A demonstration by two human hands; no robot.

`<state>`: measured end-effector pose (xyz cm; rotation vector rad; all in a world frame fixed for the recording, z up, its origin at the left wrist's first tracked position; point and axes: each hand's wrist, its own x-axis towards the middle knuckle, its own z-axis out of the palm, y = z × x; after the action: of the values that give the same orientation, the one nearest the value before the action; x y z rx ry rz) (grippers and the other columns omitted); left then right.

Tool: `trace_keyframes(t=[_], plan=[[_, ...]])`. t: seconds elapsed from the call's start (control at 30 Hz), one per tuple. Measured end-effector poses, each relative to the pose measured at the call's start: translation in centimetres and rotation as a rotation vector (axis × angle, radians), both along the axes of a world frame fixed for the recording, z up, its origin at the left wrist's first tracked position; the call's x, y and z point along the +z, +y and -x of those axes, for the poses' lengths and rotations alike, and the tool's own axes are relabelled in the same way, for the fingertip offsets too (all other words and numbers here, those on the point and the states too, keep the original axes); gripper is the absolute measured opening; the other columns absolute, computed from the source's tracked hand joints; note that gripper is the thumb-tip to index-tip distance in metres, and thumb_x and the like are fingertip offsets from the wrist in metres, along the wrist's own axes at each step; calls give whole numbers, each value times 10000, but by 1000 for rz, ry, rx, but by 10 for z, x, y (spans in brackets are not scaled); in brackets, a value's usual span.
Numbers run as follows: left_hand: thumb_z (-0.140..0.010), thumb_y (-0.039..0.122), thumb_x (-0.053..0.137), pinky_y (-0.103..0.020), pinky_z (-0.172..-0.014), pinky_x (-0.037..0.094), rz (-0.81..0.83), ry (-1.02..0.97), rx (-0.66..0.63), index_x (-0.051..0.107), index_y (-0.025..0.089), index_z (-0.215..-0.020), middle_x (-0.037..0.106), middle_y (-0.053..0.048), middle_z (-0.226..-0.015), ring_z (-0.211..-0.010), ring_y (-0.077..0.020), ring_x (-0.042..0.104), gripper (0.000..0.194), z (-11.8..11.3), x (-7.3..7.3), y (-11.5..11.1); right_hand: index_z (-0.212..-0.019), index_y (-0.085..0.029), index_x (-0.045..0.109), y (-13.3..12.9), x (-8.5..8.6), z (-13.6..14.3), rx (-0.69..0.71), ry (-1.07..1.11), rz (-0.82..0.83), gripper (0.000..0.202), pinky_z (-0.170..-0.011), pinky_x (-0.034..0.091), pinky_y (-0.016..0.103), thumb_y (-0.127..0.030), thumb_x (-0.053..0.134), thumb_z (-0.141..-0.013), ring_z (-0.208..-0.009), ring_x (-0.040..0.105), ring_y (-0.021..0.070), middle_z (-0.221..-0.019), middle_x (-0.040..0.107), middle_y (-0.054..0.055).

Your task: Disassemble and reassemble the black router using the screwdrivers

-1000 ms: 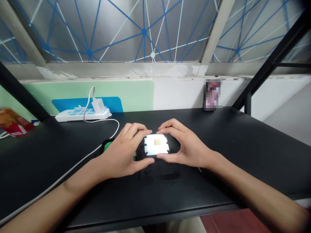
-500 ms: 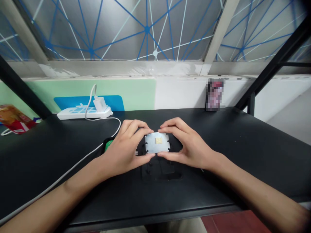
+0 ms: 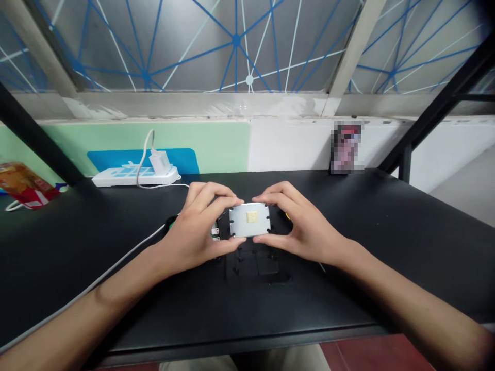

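A silvery rectangular metal plate [image 3: 240, 220] with small notches along its sides and a pale yellow square pad [image 3: 252, 217] at its centre is held above the black desk. My left hand [image 3: 203, 221] pinches its left part between thumb and fingers, at the top and bottom edges. On the right part, my right hand [image 3: 297, 221] grips it the same way. Partly hidden behind my left hand is a green circuit board [image 3: 215, 233] with light connectors. Below the plate, a dark, glossy black part [image 3: 257, 265] lies on the desk, its outline hard to make out.
A white power strip [image 3: 135, 176] with a plugged-in charger [image 3: 160, 162] lies at the back left, its cable running toward the front left. A red and orange packet [image 3: 29, 185] is at the far left. A pixelated upright object [image 3: 345, 148] leans against the wall at the back right.
The plate and both hands are slightly higher in view. More of the circuit board shows beside my left hand, and a bit of yellow has appeared by my right hand. The view has shifted slightly.
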<state>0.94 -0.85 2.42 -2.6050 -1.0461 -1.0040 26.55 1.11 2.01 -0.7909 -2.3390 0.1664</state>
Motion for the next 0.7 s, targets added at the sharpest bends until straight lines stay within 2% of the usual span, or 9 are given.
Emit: trace_keyframes(t=[0.3, 0.53, 0.7], plan=[[-894, 365, 736, -491, -1015, 432, 18, 22, -4, 578, 236, -1226, 603, -84, -1207, -1135, -302, 516, 390, 1, 1, 2, -1362, -257, 515, 0, -2, 1, -20, 1, 33, 610, -891, 605, 461, -423, 789, -843, -1071, 632, 259, -1228, 573, 113], [-877, 354, 744, -486, -1018, 430, 42, 30, 9, 589, 237, -1228, 593, -83, -1221, -1148, -313, 501, 401, 1, 0, 2, -1308, -242, 543, 0, -2, 1, -13, 3, 15, 585, -897, 599, 458, -479, 790, -833, -1074, 637, 259, -1208, 587, 113], [-830, 301, 793, -465, -1003, 437, 41, 57, 20, 601, 200, -1222, 588, -92, -1206, -1136, -314, 478, 448, -1, -3, 5, -1248, -228, 556, -1, -2, 2, -1, 34, -21, 561, -832, 597, 415, -498, 798, -820, -1007, 645, 236, -1163, 608, 104]])
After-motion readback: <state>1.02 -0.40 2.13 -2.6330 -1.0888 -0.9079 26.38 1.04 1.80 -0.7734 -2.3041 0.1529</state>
